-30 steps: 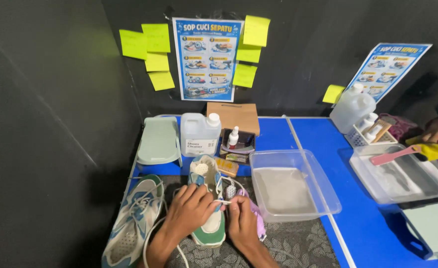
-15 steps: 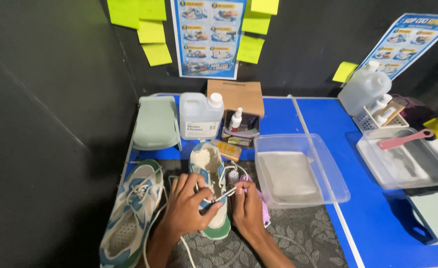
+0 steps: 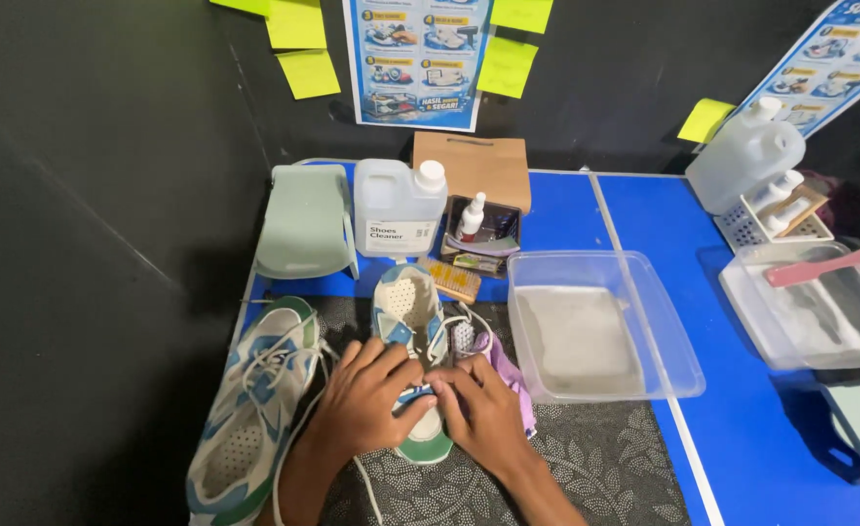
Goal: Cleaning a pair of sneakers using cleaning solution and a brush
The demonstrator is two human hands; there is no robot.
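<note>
Shoe: perforated mesh cloth, matt. Tub: clear glossy plastic. Jug: translucent plastic. Bag: brown paper. Brush: wood. Mat: rough patterned cloth. Desk: smooth blue.

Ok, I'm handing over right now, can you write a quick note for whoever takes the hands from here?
Left hand: on the middle shoe, fingers curled over its upper.
Right hand: pressed on the same shoe beside the left; what the fingers pinch is hidden.
Things: that shoe lies on the patterned mat, a lace loose at its right. Second shoe lies to the left, laced, untouched. Clear tub of water at right; brush and cleaner jug behind.
Done: shoe partly unlaced, it seems.
Left: second shoe and brush untouched.
</note>
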